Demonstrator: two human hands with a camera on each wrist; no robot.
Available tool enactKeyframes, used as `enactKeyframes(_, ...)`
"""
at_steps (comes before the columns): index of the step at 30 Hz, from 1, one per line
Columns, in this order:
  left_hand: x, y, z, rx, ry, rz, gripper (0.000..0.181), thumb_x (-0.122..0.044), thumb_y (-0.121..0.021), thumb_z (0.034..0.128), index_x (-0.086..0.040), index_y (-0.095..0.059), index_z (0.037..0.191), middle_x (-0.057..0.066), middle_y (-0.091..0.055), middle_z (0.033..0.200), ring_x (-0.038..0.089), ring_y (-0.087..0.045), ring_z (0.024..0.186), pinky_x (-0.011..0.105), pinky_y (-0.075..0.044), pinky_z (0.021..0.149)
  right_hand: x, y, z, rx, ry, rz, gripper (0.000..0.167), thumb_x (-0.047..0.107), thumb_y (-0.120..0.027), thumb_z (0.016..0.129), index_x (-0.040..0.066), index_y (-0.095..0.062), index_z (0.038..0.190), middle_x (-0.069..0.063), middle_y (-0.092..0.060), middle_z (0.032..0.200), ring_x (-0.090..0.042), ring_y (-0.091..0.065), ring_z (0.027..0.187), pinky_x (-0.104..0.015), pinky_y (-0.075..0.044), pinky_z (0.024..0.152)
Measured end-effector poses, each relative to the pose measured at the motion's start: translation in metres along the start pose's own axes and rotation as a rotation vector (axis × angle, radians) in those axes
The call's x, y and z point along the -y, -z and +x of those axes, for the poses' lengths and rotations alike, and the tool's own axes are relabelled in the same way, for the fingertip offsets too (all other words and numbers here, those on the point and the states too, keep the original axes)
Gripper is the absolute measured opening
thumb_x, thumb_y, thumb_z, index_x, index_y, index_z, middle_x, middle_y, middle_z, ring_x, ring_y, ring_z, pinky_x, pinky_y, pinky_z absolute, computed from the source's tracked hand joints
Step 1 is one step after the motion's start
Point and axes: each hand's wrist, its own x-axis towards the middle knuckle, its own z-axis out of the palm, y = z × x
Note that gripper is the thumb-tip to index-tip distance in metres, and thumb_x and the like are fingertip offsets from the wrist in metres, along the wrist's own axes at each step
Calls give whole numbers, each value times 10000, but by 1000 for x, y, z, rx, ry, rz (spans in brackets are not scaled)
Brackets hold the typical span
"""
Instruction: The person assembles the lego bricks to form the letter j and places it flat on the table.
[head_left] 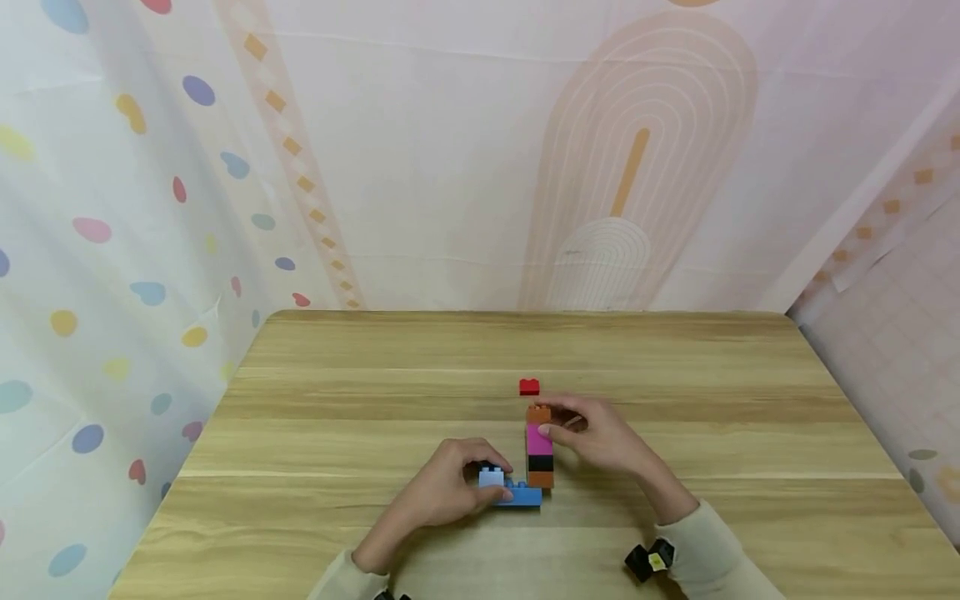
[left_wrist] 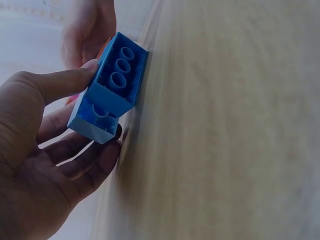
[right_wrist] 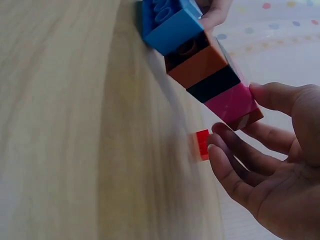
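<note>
My left hand [head_left: 450,485] pinches a long blue brick [head_left: 528,497] between thumb and fingers, with a light blue brick [head_left: 491,477] joined at its left end. Hollow undersides of both show in the left wrist view. To the right, my right hand [head_left: 606,437] grips a row of bricks near its far end: an orange brick [head_left: 537,414], a pink brick [head_left: 538,439], a black brick [head_left: 540,463] and another orange brick [right_wrist: 196,67]. That last orange brick meets the long blue one's right end; whether they are pressed together I cannot tell.
A small red brick [head_left: 529,387] lies on the wooden table [head_left: 360,400], just beyond the row of bricks. A patterned curtain [head_left: 435,167] hangs behind the table's far edge. Dark wrist devices [head_left: 649,560] are at both sleeves.
</note>
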Motion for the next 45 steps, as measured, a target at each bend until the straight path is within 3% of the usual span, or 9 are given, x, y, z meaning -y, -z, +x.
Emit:
enactKeyframes(10,0,0,-2,6,-11,25,213,-220,-843,856,-154,-787,1050,-94,-747,966,24,-612,869,210,-499,804,-8,-7,3,-4,4,-96,342,236,-690,991,126,-694,1315,3,-680,1101,-135,-598,962,-255,-531,828)
enactKeyframes(19,0,0,-4,21,3,55,217,-249,-820,885,-143,-785,1072,-93,-747,997,15,-604,902,216,-497,834,-10,-13,5,-11,-34,-113,372,235,-688,993,131,-679,1350,-66,-672,1293,-149,-603,1026,-278,-527,837)
enactKeyframes(27,-1,-1,-3,9,3,80,251,-302,-823,883,-152,-780,1081,-93,-742,994,23,-600,880,211,-500,809,-11,-13,5,-17,-43,-99,370,218,-688,991,110,-678,1345,-26,-682,1146,-127,-598,949,-239,-520,792)
enactKeyframes(31,-3,-3,-4,5,15,98,356,-385,-857,836,-170,-771,1106,-103,-733,1010,16,-599,903,220,-506,840,-10,-12,3,-23,-28,-94,381,247,-687,995,83,-673,1339,-12,-692,1130,-126,-604,960,-236,-517,802)
enactKeyframes(35,-5,-3,-5,6,36,117,427,-408,-904,769,-164,-775,1095,-115,-717,980,22,-558,853,213,-488,793,-8,-9,2,-23,-34,-109,395,298,-691,993,107,-669,1338,-2,-695,1191,-153,-620,1040,-309,-535,876)
enactKeyframes(39,-6,-4,-5,7,54,91,387,-361,-919,759,-151,-786,1056,-112,-719,952,34,-540,806,204,-475,739,-6,-7,3,-23,-24,-137,439,349,-701,983,135,-649,1362,-7,-666,1311,-217,-629,1185,-438,-536,988)
enactKeyframes(45,-5,-5,-7,5,84,37,361,-353,-926,749,-164,-793,1026,-113,-724,936,40,-544,795,199,-467,721,-5,-5,4,-36,31,-216,515,412,-704,969,155,-619,1407,-68,-547,1509,-325,-510,1404,-581,-426,1123)
